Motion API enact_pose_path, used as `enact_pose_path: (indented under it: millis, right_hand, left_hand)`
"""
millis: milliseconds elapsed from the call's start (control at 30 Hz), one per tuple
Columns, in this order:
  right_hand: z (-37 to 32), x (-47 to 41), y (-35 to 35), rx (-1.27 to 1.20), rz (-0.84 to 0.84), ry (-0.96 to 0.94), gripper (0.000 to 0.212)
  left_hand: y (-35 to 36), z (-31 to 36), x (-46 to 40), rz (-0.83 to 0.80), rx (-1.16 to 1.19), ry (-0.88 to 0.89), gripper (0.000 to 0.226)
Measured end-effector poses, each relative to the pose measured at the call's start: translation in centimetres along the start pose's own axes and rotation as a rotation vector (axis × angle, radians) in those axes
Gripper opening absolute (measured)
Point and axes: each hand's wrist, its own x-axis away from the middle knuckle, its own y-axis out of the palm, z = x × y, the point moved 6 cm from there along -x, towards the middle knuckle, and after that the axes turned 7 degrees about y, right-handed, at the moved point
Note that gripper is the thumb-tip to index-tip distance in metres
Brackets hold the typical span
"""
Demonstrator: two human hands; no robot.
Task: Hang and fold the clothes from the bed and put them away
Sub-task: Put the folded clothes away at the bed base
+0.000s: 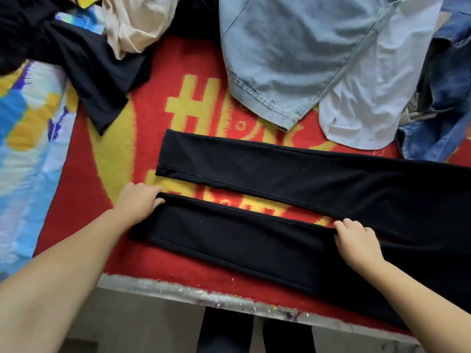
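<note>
Black trousers point(293, 174) lie flat on the bed, both legs stretched to the left with a gap between them. My left hand point(139, 202) grips the hem end of the near leg point(242, 238). My right hand point(356, 240) pinches the upper edge of that same leg further right, near where the legs join. The far leg lies untouched.
A red and yellow blanket point(102, 200) covers the bed, whose edge point(178, 291) runs along the bottom. Behind lie light blue jeans point(280, 59), a white shirt point(369, 103), dark denim point(446, 98), a black garment point(84, 62), a beige cloth point(137, 24) and a blue patterned sheet point(25, 136).
</note>
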Motion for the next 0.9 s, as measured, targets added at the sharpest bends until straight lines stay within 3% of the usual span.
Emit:
enact_pose_path:
  millis: [100, 233, 300, 367, 433, 500, 567, 633, 767, 900]
  right_hand:
    - [-2.6, -0.3, -3.3, -0.01, 0.062, -0.041, 0.015]
    - [-4.0, -3.0, -9.8, -0.238, 0.365, -0.189, 0.018]
    - [-3.3, -6.4, -12.0, -0.264, 0.344, -0.109, 0.027]
    - [-2.4, -10.0, -12.5, -0.229, 0.232, -0.018, 0.046]
    - [-1.6, -12.6, -12.3, -0.197, 0.064, 0.05, 0.058]
    - [-1.1, -14.0, -11.6, -0.152, -0.049, 0.105, 0.056]
    - [-0.7, -14.4, -11.4, -0.087, -0.029, 0.133, 0.042]
    - [-0.1, -14.1, -11.6, -0.026, 0.023, 0.125, 0.028]
    - [1.1, -11.5, -12.5, -0.114, 0.011, -0.009, 0.016]
    - [1.7, -5.9, -12.9, -0.236, -0.111, -0.224, 0.031]
  left_hand:
    - [-1.4, 0.1, -0.8, 0.137, 0.087, -0.002, 0.032]
    - [-6.6, 0.9, -2.6, 0.485, 0.138, 0.202, 0.031]
    - [-9.2, 1.2, -4.5, 0.602, 0.093, 0.227, 0.03]
    - [-10.7, 2.1, -7.1, 0.588, 0.049, 0.236, 0.04]
    - [-10.4, 3.0, -9.7, 0.377, -0.011, 0.243, 0.058]
    - [-9.3, 3.0, -11.7, 0.118, -0.094, 0.176, 0.065]
    - [-9.2, 2.9, -12.3, 0.034, -0.114, 0.132, 0.051]
    - [-9.9, 2.8, -11.7, 0.084, -0.094, 0.157, 0.026]
    - [-11.4, 1.8, -7.9, 0.321, -0.044, 0.291, 0.024]
    - [-11.8, 1.6, -1.1, 0.6, -0.119, 0.442, 0.015]
